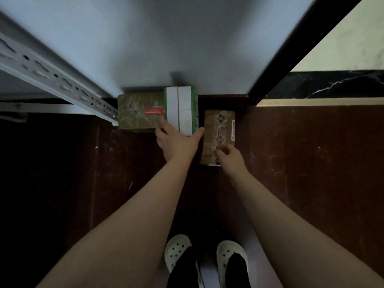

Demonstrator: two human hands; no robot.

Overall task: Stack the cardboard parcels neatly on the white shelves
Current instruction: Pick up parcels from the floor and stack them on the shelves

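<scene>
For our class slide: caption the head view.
Left hand grips green-and-white box; right hand reaches over taped brown parcel.

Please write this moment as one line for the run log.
left hand grips white-green box | right hand over taped brown box, holds nothing | both boxes on floor by white shelf

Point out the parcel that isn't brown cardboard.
The white box with green edges, in the middle, held by the left hand. The red-label parcel left of it and the taped parcel right of it are brown.
</scene>
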